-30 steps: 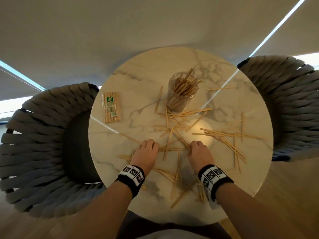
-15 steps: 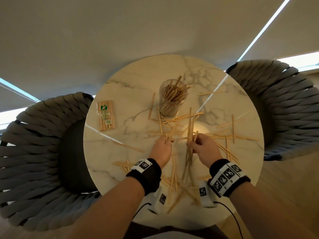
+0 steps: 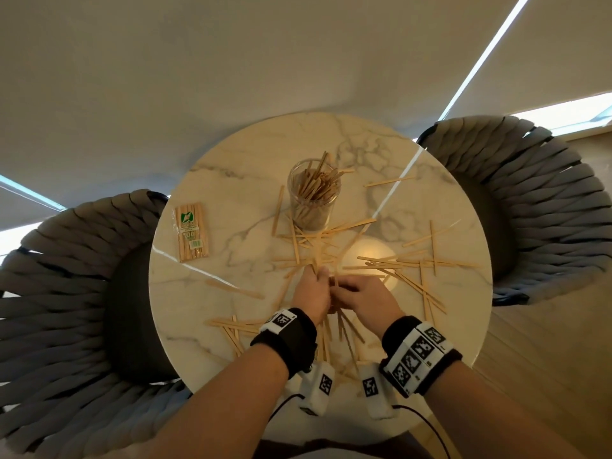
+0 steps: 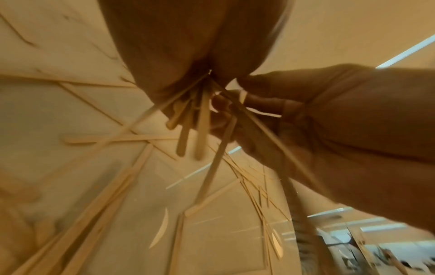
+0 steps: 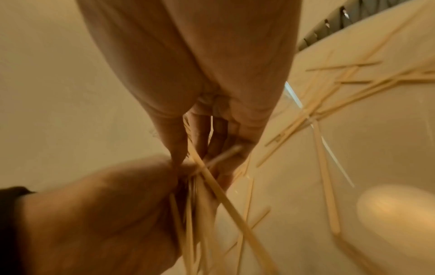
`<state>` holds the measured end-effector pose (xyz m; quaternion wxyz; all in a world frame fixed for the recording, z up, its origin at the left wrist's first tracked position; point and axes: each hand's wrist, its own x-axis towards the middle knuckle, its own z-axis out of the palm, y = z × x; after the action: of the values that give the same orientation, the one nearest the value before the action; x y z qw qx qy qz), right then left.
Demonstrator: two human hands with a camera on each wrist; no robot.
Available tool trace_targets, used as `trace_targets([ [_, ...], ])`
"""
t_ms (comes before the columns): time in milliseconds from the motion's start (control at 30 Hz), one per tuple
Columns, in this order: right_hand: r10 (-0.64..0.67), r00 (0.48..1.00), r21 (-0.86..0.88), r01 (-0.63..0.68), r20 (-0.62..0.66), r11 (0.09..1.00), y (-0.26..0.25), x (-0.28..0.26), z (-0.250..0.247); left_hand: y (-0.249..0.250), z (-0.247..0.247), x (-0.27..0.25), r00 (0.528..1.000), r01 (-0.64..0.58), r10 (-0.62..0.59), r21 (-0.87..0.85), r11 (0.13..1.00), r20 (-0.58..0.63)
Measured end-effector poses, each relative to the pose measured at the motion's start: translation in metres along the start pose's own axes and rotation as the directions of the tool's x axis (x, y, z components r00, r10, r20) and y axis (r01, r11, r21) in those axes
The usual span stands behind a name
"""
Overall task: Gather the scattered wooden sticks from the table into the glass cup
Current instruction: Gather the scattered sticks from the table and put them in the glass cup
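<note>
A glass cup (image 3: 314,197) holding several wooden sticks stands on the far middle of the round marble table (image 3: 212,293). Many loose sticks (image 3: 407,265) lie scattered around it and near the front edge. Both hands meet above the table's middle. My left hand (image 3: 313,293) grips a bundle of sticks (image 4: 202,119) that fans out below the fist, lifted off the table. My right hand (image 3: 359,294) pinches the same bundle (image 5: 212,186) from the right side, fingers curled on it.
A sealed packet of sticks (image 3: 192,231) lies at the table's left. Woven grey chairs stand at the left (image 3: 59,293) and right (image 3: 536,210) of the table. A bright light reflection (image 3: 369,260) sits on the marble right of centre.
The hands went from lying flat and apart on the table to closing together at the middle. They have gathered sticks into one bundle and lifted it.
</note>
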<state>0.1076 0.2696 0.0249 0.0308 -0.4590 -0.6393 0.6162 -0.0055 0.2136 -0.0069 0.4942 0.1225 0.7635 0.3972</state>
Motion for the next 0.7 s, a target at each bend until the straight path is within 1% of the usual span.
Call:
trace_targets([
  [33,-0.014,1.000,-0.071,0.013,-0.017,0.997,-0.001,-0.001,-0.003,-0.001,-0.003,0.000,1.000,0.018,-0.019,-0.035,0.999,-0.023],
  [67,-0.041,0.997,-0.197,0.028,-0.059,0.980,-0.001,-0.002,-0.005,-0.004,-0.007,0.001,0.999,0.025,-0.028,-0.064,0.998,-0.032],
  [100,-0.072,0.991,-0.317,0.032,-0.114,0.948,-0.002,-0.001,-0.007,-0.007,-0.010,0.002,0.999,0.026,-0.027,-0.074,0.997,-0.017],
  [133,-0.098,0.981,-0.382,0.027,-0.168,0.924,0.000,0.001,-0.009,-0.011,-0.011,0.003,0.999,0.030,-0.029,-0.088,0.996,0.016],
  [167,-0.121,0.970,-0.402,0.028,-0.209,0.915,0.000,0.002,-0.010,-0.014,-0.012,0.003,0.998,0.031,-0.024,-0.111,0.993,0.059],
  [200,-0.124,0.965,-0.419,0.017,-0.231,0.908,0.001,0.004,-0.010,-0.016,-0.012,0.001,0.994,0.039,-0.024,-0.138,0.990,0.110],
  [233,-0.124,0.966,-0.474,0.003,-0.225,0.880,0.003,0.007,-0.010,-0.016,-0.011,-0.001,0.987,0.049,-0.025,-0.149,0.988,0.156],
  [267,-0.124,0.974,-0.583,-0.011,-0.192,0.813,0.006,0.008,-0.011,-0.016,-0.009,-0.003,0.982,0.057,-0.026,-0.162,0.985,0.186],
  [300,-0.134,0.979,-0.700,-0.012,-0.154,0.714,0.007,0.010,-0.011,-0.014,-0.008,-0.005,0.979,0.058,-0.023,-0.173,0.983,0.201],
  [333,-0.150,0.981,-0.781,-0.005,-0.126,0.625,0.006,0.010,-0.011,-0.013,-0.007,-0.006,0.980,0.066,-0.027,-0.189,0.980,0.198],
  [367,-0.153,0.982,-0.819,-0.002,-0.110,0.574,0.004,0.011,-0.013,-0.012,-0.008,-0.005,0.982,0.083,-0.045,-0.206,0.975,0.186],
  [400,-0.138,0.984,-0.825,-0.011,-0.108,0.565,0.002,0.011,-0.016,-0.011,-0.009,-0.004,0.983,0.113,-0.075,-0.227,0.967,0.170],
  [467,-0.083,0.984,-0.778,-0.070,-0.155,0.624,-0.003,0.013,-0.022,-0.011,-0.014,0.000,0.979,0.189,-0.157,-0.282,0.941,0.133],
  [500,-0.050,0.982,-0.722,-0.099,-0.182,0.685,-0.005,0.012,-0.025,-0.010,-0.016,0.001,0.974,0.221,-0.195,-0.330,0.918,0.111],
  [567,0.001,0.982,-0.533,-0.105,-0.191,0.840,-0.009,0.009,-0.027,-0.011,-0.019,0.005,0.959,0.275,-0.273,-0.463,0.843,0.073],
  [600,0.026,0.988,-0.411,-0.088,-0.155,0.907,-0.014,0.006,-0.024,-0.010,-0.019,0.006,0.949,0.297,-0.309,-0.527,0.796,0.068],
  [633,0.051,0.994,-0.307,-0.078,-0.095,0.949,-0.018,0.001,-0.018,-0.009,-0.018,0.007,0.938,0.315,-0.338,-0.580,0.751,0.073],
  [667,0.064,0.997,-0.246,-0.073,-0.043,0.967,-0.020,-0.003,-0.009,-0.007,-0.016,0.007,0.929,0.333,-0.359,-0.627,0.704,0.090],
  [700,0.061,0.998,-0.238,-0.064,-0.019,0.969,-0.020,-0.006,0.000,-0.003,-0.013,0.005,0.921,0.349,-0.371,-0.674,0.652,0.118],
])
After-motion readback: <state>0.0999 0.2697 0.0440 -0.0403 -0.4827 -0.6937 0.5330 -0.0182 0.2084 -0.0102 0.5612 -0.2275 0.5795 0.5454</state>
